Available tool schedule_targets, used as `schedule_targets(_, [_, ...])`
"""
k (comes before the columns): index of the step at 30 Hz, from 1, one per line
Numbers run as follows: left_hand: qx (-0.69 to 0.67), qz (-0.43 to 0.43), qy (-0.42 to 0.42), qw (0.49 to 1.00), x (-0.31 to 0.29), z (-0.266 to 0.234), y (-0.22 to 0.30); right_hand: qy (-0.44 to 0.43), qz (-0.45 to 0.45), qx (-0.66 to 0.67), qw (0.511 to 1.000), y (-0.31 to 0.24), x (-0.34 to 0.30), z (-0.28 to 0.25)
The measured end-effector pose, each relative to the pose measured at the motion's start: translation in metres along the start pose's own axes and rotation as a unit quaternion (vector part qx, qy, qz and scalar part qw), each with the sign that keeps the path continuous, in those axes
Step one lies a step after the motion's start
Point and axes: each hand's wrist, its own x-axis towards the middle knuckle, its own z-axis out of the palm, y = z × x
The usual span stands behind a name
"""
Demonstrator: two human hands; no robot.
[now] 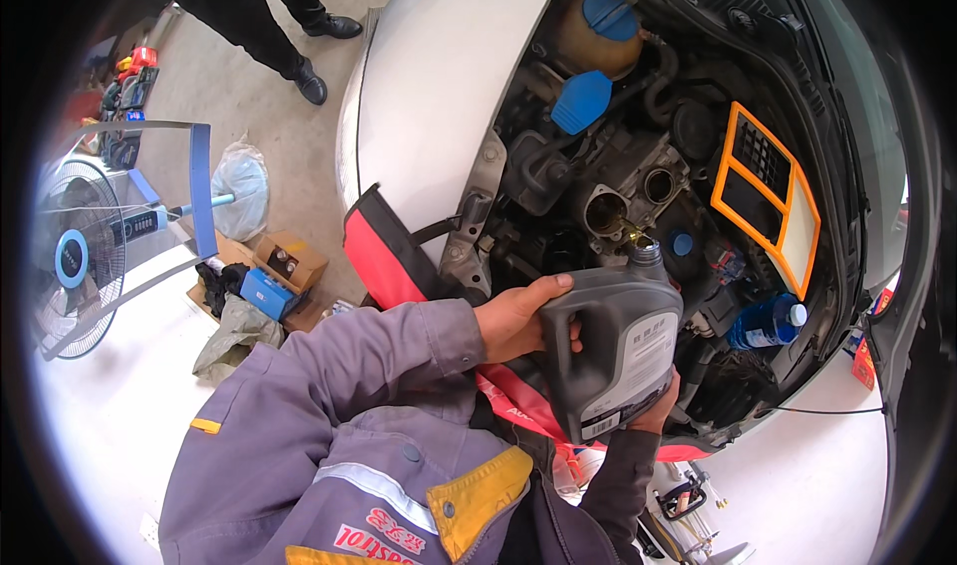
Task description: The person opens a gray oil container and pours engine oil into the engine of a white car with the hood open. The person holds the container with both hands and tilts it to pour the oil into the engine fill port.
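Note:
My left hand (520, 318) is wrapped round the handle of a dark grey motor oil jug (588, 361). Under the jug's lower end, my right hand (658, 406) supports it, its fingers partly hidden behind. The jug lies tilted, its open neck pointing at the engine (638, 171). Golden oil (632, 234) runs from the neck toward a round opening (605, 212) on top of the engine. Beside that opening is a second round hole (659, 184). A blue cap (681, 243) sits just beyond the neck.
An orange-framed air filter (766, 191) leans at the bay's right side, near a blue bottle (768, 323) with a white cap. A red fender cover (384, 251) drapes over the car's front edge. At left stand a fan (75, 256) and an opened cardboard box (284, 266). Another person's legs (259, 17) show behind.

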Motion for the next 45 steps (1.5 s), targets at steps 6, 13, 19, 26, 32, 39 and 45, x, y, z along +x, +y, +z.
schedule_targets(6, [0.001, 0.002, 0.004, 1.000, -0.001, 0.002, 0.000, -0.004, 0.005, 0.000, 1.000, 0.000, 0.002, -0.004])
schedule_targets(13, [0.000, -0.001, 0.008, 1.000, -0.001, 0.001, 0.000, 0.009, -0.003, -0.003, 1.000, 0.001, 0.000, 0.000])
schedule_targets(19, [0.010, 0.007, -0.002, 1.000, 0.001, 0.000, 0.000, 0.018, -0.013, -0.021, 1.000, 0.002, 0.006, -0.004])
schedule_targets(26, [0.020, 0.016, 0.022, 0.999, 0.002, -0.002, 0.008, 0.004, -0.005, -0.021, 1.000, 0.011, 0.031, -0.003])
schedule_targets(32, [0.016, 0.015, 0.035, 0.999, 0.000, -0.004, 0.011, 0.001, -0.002, -0.019, 1.000, 0.017, 0.044, -0.009])
schedule_targets(39, [0.015, 0.020, 0.035, 0.999, 0.002, -0.007, 0.009, 0.005, -0.001, -0.021, 1.000, 0.016, 0.046, -0.005])
schedule_targets(45, [0.011, 0.020, 0.033, 0.999, 0.002, -0.008, 0.008, -0.009, -0.001, -0.023, 1.000, 0.016, 0.044, -0.005])
